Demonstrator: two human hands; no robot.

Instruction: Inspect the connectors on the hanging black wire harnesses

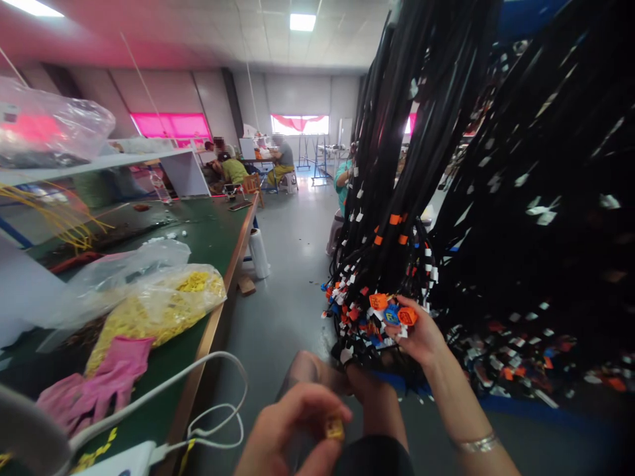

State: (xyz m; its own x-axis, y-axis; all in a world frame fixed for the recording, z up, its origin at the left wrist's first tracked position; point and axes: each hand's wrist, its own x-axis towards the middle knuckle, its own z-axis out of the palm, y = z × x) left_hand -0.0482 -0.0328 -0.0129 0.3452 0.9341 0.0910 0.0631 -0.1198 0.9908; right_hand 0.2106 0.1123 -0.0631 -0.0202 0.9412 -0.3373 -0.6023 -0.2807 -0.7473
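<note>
My left hand (pixel 290 430) is low in the middle of the view, its fingers pinched on a small yellow connector (pixel 335 428). My right hand (pixel 419 334) reaches up into the bottom of a hanging bundle of black cables (pixel 397 165). Its fingers close on the orange and blue connectors (pixel 394 311) at the cable ends. A bracelet (pixel 477 443) sits on that wrist. White tags and orange bands mark many of the cables. More black cables (pixel 546 198) hang at the right.
A green workbench (pixel 208 231) runs along the left with a bag of yellow parts (pixel 163 304), a pink glove (pixel 99 383) and a white cord (pixel 198 396). Other people sit at tables far back (pixel 233 168). A white roll (pixel 258 252) stands on the grey floor.
</note>
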